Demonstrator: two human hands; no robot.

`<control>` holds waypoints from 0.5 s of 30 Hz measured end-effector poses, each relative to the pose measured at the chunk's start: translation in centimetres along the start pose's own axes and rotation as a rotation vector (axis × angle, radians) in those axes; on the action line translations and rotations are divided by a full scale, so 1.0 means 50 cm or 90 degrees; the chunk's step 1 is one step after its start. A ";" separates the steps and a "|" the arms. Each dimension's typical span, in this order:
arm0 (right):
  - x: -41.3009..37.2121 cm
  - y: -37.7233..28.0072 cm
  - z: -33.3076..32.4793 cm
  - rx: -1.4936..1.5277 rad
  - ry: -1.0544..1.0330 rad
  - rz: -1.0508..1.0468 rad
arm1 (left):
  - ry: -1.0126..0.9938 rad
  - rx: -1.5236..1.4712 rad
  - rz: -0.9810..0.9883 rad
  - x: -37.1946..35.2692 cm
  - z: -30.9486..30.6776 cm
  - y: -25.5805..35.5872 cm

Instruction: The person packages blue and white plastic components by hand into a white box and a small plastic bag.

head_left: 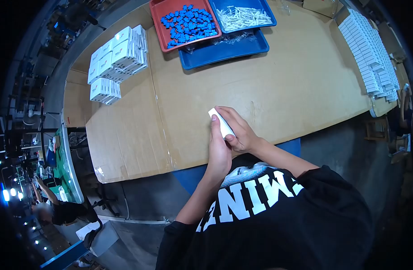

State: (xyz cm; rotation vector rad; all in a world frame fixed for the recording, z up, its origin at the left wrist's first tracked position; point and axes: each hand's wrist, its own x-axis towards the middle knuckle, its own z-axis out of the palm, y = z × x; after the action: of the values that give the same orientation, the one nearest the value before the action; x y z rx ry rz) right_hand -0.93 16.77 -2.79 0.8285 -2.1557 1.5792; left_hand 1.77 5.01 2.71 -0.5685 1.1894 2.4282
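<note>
A small white box point(222, 127) is held between both hands over the near part of the cardboard-covered table point(202, 94). My left hand point(219, 150) grips it from the left, with the thumb lying along its face. Curled round its right side is my right hand point(243, 133), with the fingers over the far end and the thumb near the close end. The hands hide much of the box, and its underside does not show.
Stacked white boxes point(112, 60) stand at the table's left. Further back are a red tray point(155, 20) of blue pieces, a blue tray point(274, 20) of white sticks and a lower blue tray point(224, 57). Rows of white boxes point(366, 51) line the right. A co-worker point(64, 211) is at far left.
</note>
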 end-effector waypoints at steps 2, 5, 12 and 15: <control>0.002 0.005 0.002 0.010 -0.011 0.004 | 0.005 0.002 0.001 0.009 -0.002 0.002; 0.001 0.017 0.006 -0.004 -0.028 0.003 | 0.015 0.006 0.002 0.015 -0.006 0.004; 0.001 0.033 0.020 0.010 0.014 -0.021 | 0.033 0.015 0.000 0.029 -0.013 0.004; 0.001 0.033 0.023 0.025 0.024 -0.022 | 0.043 0.009 -0.005 0.035 -0.013 0.003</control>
State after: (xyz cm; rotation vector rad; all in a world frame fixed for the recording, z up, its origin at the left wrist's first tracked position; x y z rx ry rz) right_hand -1.94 16.05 -4.37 0.8362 -2.0791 1.6127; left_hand 0.34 4.66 1.56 -0.6537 1.2274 2.4089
